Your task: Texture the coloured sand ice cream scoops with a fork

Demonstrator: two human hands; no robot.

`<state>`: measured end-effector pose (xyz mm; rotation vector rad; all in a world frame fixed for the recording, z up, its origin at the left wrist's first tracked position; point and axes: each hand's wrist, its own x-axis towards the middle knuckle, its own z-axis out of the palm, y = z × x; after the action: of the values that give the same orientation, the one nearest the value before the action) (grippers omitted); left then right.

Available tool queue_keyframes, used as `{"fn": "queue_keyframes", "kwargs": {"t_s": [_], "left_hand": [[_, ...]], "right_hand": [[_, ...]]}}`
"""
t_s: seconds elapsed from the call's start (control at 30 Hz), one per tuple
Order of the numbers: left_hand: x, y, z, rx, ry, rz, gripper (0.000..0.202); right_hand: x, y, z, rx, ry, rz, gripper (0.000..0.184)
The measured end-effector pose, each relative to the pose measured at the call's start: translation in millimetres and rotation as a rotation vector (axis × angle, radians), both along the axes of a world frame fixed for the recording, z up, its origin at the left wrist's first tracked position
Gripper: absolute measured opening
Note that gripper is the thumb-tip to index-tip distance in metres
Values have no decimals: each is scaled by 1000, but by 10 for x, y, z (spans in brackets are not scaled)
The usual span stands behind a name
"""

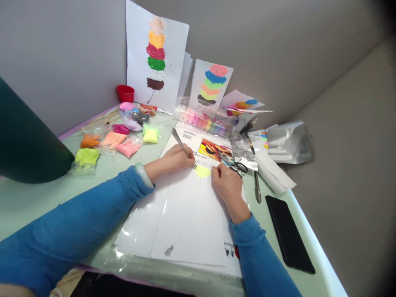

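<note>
In my left hand [178, 158] a metal fork [181, 141] is gripped, its handle pointing up and away. The tines rest at the left edge of a flat yellow clay patch [203, 171] on a white sheet of paper [188, 222]. My right hand [227, 185] lies curled on the paper just right of the patch; its fingers are folded under, so anything inside them is hidden. A thin pencil line runs from the patch down to a small dark scribble [168, 250] near the sheet's lower edge.
Clay packets [117, 140] lie at the left, near a dark green cylinder [27, 136]. Scissors [235, 163], a pen [257, 187] and a black phone [290, 234] are on the right. Pictures of stacked colours [156, 53] stand against the wall behind a clear case [206, 121].
</note>
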<state>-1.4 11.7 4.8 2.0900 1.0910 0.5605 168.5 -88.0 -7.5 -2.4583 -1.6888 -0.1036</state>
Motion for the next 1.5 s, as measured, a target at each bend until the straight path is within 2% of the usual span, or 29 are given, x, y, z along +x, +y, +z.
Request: {"fn": "queue_keyframes", "kwargs": {"t_s": [0.1, 0.3, 0.57, 0.8, 1.13, 1.5], "left_hand": [[-12, -1, 0, -2, 0, 7, 9], [9, 5, -76, 30, -47, -62, 12], [64, -12, -121, 39, -5, -69, 15], [60, -23, -81, 19, 1, -48, 13], [38, -69, 61, -33, 49, 5, 11], [-18, -15, 14, -3, 60, 7, 11]], "right_hand": [[5, 1, -4, 3, -1, 8, 27], [12, 0, -19, 14, -5, 11, 28], [6, 2, -12, 14, 1, 7, 27], [9, -3, -16, 21, -13, 12, 27], [9, 0, -16, 22, 3, 10, 28], [22, 0, -26, 34, 16, 22, 27]]}}
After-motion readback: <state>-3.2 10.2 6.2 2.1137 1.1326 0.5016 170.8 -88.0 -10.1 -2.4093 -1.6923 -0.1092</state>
